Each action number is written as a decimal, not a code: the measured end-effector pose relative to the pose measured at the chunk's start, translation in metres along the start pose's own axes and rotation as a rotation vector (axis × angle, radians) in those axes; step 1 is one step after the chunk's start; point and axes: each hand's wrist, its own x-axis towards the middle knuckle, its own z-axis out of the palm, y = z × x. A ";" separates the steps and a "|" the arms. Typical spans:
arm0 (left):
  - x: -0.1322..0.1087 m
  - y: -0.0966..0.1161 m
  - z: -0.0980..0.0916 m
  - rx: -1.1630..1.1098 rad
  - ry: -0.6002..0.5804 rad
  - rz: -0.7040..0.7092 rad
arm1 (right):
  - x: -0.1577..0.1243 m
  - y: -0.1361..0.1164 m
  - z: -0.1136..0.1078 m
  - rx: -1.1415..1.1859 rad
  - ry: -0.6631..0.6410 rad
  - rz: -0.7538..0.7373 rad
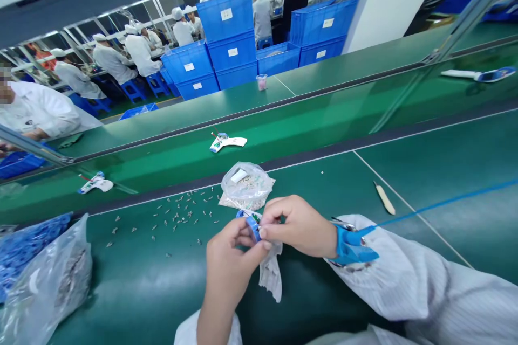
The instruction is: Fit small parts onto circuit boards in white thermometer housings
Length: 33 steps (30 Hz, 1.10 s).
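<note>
Two bare hands meet over a green bench (pixel 162 291), seen from above. The left hand (pixel 230 267) rises from the bottom edge, and its thumb and forefinger pinch a small blue part (pixel 252 225) from the left. The right hand (pixel 301 226) comes in from the right, fingers curled close together, and pinches the same part from the other side. The part is held just above the bench, near the middle of the view. A white strip (pixel 270 276) hangs below it between the hands; it may be cloth or film, but the view is too blurred to tell. The right wrist wears a blue strap (pixel 353 247) with a blue cord (pixel 445 202) running off to the right.

Just beyond the hands lies a clear bag (pixel 246 186) of tiny metal pieces, and more loose pieces (pixel 182 214) are scattered to its left. A pale stick (pixel 384 198) lies to the right, well apart. A larger bag (pixel 44 280) sits at the lower left. Behind the bench runs a green belt (pixel 324 118) carrying a white device (pixel 227 143). Farther back stand blue crates (pixel 230 38) and workers in white coats (pixel 137 51).
</note>
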 end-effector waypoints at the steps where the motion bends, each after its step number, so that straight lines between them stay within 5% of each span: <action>1: 0.004 -0.001 -0.001 -0.038 -0.027 -0.009 | 0.006 0.002 -0.003 0.006 -0.022 -0.002; 5: 0.022 -0.007 -0.004 -0.259 -0.065 -0.049 | 0.038 0.011 -0.019 -0.021 -0.009 0.008; 11: 0.045 -0.011 -0.004 -0.574 0.065 -0.093 | 0.071 0.019 -0.031 -0.110 0.110 0.029; 16: 0.054 -0.005 0.000 -0.696 0.146 -0.120 | 0.056 0.008 -0.031 -0.180 -0.007 0.000; 21: 0.054 0.011 0.007 -0.695 0.089 -0.099 | 0.045 0.004 -0.030 -0.289 -0.155 -0.091; 24: 0.050 0.019 0.004 -0.623 0.047 -0.036 | 0.046 0.005 -0.033 -0.230 -0.150 -0.141; 29: 0.048 0.018 -0.002 -0.596 0.138 0.153 | 0.045 0.002 -0.033 -0.099 -0.076 -0.082; 33: 0.053 0.015 0.013 -0.741 0.085 0.076 | 0.041 -0.006 -0.027 0.069 -0.031 -0.102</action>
